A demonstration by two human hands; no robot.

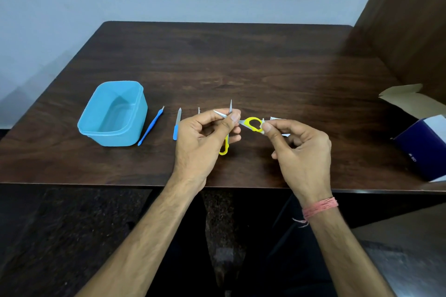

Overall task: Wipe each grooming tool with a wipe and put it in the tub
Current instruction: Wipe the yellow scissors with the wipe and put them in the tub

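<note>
Dark wood-grain surface (pixel 265 55) fills the middle of the frame, with a pale wall beyond it. Blue plastic tub (pixel 96 125) stands at centre left, open at the top, and nothing shows inside it. Just right of the tub lies a slim blue cuticle pusher (pixel 150 128), its metal tip pointing to the upper part of the frame. Further right lies a nail file (pixel 177 125) with a blue handle, apart from the pusher. A thin metal tip (pixel 198 110) shows just above the left hand; what tool it belongs to cannot be told.

Left hand (pixel 205 137), at frame centre, is clamped on a pair of yellow-handled scissors (pixel 252 124): thumb and fingers pinch the metal near the pivot, with the two blades splayed apart and pointing up and to the upper left. One yellow loop extends to the right of the hand; the other hangs below it.

Right hand (pixel 301 149), right of centre, pinches a small white wipe (pixel 277 119) between thumb and forefinger and presses it against the right-hand yellow loop. Corners of the wipe show beyond the fingers. A pink thread band (pixel 319 207) circles the right wrist.

At the right edge sits a dark blue box (pixel 420 152), with an open cardboard flap (pixel 405 96) behind it.
</note>
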